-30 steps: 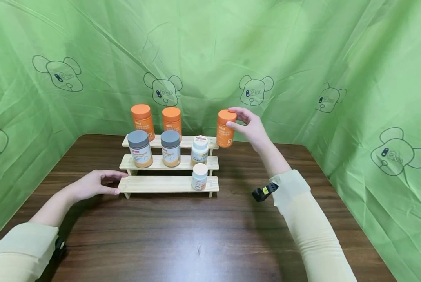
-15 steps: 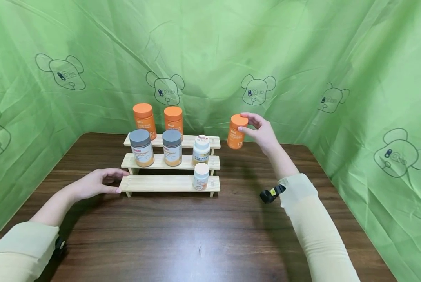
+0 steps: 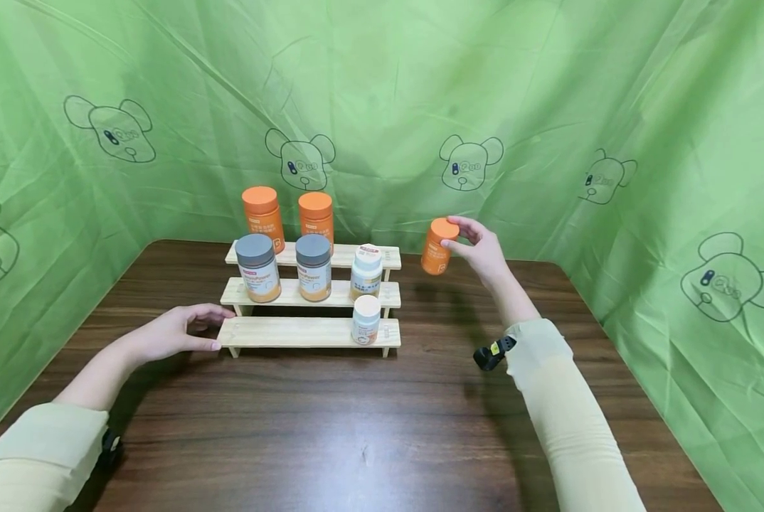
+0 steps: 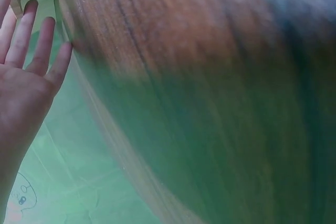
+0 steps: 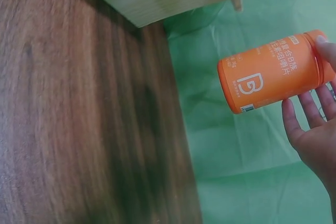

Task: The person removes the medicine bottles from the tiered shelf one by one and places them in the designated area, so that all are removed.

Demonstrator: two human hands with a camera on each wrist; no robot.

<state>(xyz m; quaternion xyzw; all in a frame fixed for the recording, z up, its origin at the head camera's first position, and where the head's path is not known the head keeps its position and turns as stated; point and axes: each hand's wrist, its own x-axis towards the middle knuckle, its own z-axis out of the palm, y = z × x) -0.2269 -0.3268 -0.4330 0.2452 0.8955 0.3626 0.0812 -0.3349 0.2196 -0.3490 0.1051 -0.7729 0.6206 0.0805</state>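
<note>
Hands, two: right hand (image 3: pixel 481 252) pinching orange bottle (image 3: pixel 436 250) by its cap (image 3: pixel 443 227), off the tabletop (image 3: pixel 292 427), right of wooden rack (image 3: pixel 286 330); left hand (image 3: pixel 172 332), fingers extended, touching rack. Bottle: probably light, stiff, slightly slippery; firmest hold likely round the body.

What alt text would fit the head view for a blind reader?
A person's right hand holds up an orange bottle, right of a three-tier wooden rack, while the left hand touches the rack's left end. The rack carries two more orange bottles, two grey-lidded jars and two white bottles.
</note>
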